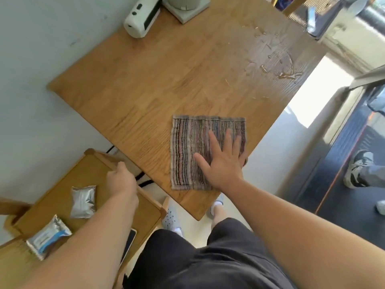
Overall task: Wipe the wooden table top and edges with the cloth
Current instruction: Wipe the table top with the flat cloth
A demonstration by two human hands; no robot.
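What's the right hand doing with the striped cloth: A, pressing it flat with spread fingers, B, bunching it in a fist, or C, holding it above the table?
A: the right hand lies open, fingers spread, on the striped cloth spread flat on the wooden table.

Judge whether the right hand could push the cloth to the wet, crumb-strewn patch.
Probably yes: the right hand presses flat on the cloth, and only bare table lies between it and the wet patch.
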